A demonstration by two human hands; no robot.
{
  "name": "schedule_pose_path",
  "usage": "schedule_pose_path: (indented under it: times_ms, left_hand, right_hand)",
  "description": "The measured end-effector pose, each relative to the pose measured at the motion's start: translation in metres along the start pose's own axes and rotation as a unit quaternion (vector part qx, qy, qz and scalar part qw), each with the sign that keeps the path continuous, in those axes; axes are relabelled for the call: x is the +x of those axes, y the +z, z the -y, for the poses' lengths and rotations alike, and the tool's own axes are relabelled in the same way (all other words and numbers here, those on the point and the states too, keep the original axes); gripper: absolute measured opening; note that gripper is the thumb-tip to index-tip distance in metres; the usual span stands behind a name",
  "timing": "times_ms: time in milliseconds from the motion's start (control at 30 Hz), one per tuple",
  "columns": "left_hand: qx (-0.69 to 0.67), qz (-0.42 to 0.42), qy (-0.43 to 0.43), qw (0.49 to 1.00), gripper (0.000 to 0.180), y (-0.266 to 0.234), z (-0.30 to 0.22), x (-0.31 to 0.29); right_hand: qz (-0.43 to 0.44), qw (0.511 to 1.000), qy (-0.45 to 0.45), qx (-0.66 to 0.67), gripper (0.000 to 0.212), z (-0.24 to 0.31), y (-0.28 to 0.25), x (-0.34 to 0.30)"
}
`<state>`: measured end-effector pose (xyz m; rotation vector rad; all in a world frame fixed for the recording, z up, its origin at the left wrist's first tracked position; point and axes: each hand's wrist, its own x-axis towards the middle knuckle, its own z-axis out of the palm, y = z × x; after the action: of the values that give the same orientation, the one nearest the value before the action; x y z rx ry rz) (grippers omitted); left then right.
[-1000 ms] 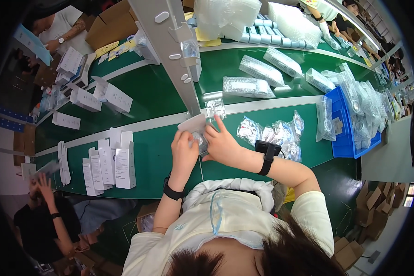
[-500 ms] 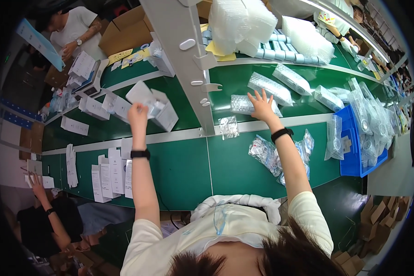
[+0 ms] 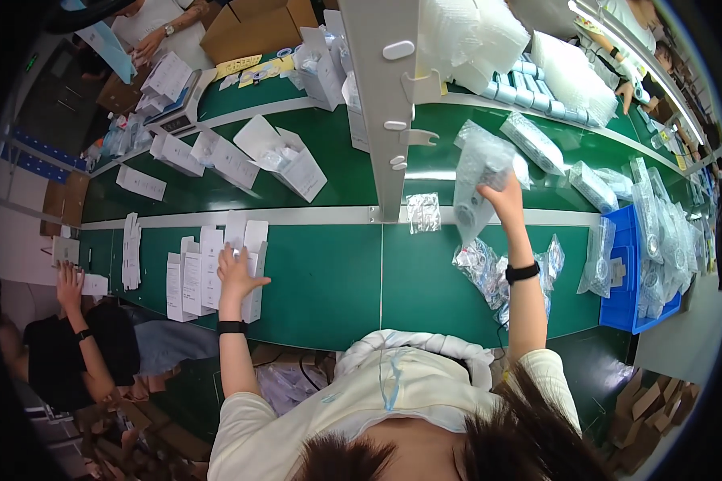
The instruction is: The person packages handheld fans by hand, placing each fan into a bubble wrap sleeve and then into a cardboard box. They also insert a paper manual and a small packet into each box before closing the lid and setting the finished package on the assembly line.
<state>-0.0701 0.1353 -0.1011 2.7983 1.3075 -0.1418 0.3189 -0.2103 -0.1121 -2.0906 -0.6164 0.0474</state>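
My left hand (image 3: 237, 280) is over the row of upright white boxes (image 3: 191, 280), its fingers apart on or just above the rightmost ones. Whether it touches them I cannot tell. My right hand (image 3: 503, 200) grips a bubble-wrap pouch (image 3: 481, 164) and holds it tilted above the bench; its contents are blurred. Below that hand lie clear bags of small parts (image 3: 483, 268). A silver foil packet (image 3: 422, 213) is to its left. An open white box (image 3: 300, 170) with something clear-wrapped inside stands beyond my left hand.
A grey post (image 3: 377, 88) rises mid-bench. At right, a blue bin (image 3: 617, 293) holds several bubble-wrapped items. More wrapped pouches (image 3: 533, 143) lie on the far green surface. White boxes (image 3: 176, 152) and folded white sheets (image 3: 131, 250) are at left. A co-worker's hand (image 3: 69, 284) is far left.
My left hand has left the open box and come nearer to the upright boxes, its fingers spreading. My right hand has picked up a bubble-wrap pouch. The whole view has shifted slightly.
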Motion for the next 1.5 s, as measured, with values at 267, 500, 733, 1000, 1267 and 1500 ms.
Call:
schedule_pose_path:
  times_ms: [267,500,733,1000,1267,1500]
  left_hand:
    - [-0.158,-0.090,0.045,0.982,0.079,-0.006,-0.080,-0.056]
    - [-0.400,0.002,0.224,0.889,0.086,-0.042,-0.201,-0.127]
    - [-0.670,0.210,0.208,0.681,0.090,-0.022,-0.203,-0.079]
    - [-0.442,0.114,0.327,0.828,0.077,-0.038,-0.228,-0.071]
    - [-0.472,-0.051,0.291,0.830,0.071,-0.004,-0.252,-0.087]
    - [-0.422,-0.202,0.338,0.816,0.069,0.001,-0.248,-0.082]
  right_hand:
    - [0.119,0.656,0.301,0.682,0.046,0.074,0.014,-0.111]
    - [0.271,0.636,0.332,0.642,0.037,0.092,0.054,-0.146]
    - [0.226,0.592,0.430,0.643,0.034,0.079,0.015,-0.150]
    - [-0.035,0.654,0.258,0.710,0.046,0.078,-0.032,-0.115]
    - [-0.316,0.842,0.060,0.433,0.064,0.128,0.017,-0.102]
    - [-0.165,0.963,-0.214,0.013,0.064,0.117,0.008,-0.091]
